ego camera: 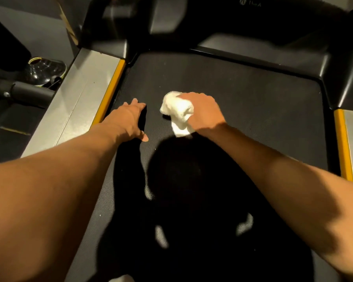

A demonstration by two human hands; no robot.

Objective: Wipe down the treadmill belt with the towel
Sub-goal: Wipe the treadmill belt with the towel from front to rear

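The black treadmill belt [243,102] fills mid-frame, flanked by grey side rails [80,102] edged in yellow. Near centre the right hand [202,112] is closed around a crumpled white towel [177,112] pressed on the belt. Left of it, the left hand [128,119] rests open — fingers spread flat.

Both my forearms are bare from the frame edge to the wrists; no sleeves, no cuffs show. My left hand [128,119] carries no ring, watch, band or glove that I can see. My right hand [202,112] is bare too, knuckles uncovered. One thumbnail on the left looks short and plain.
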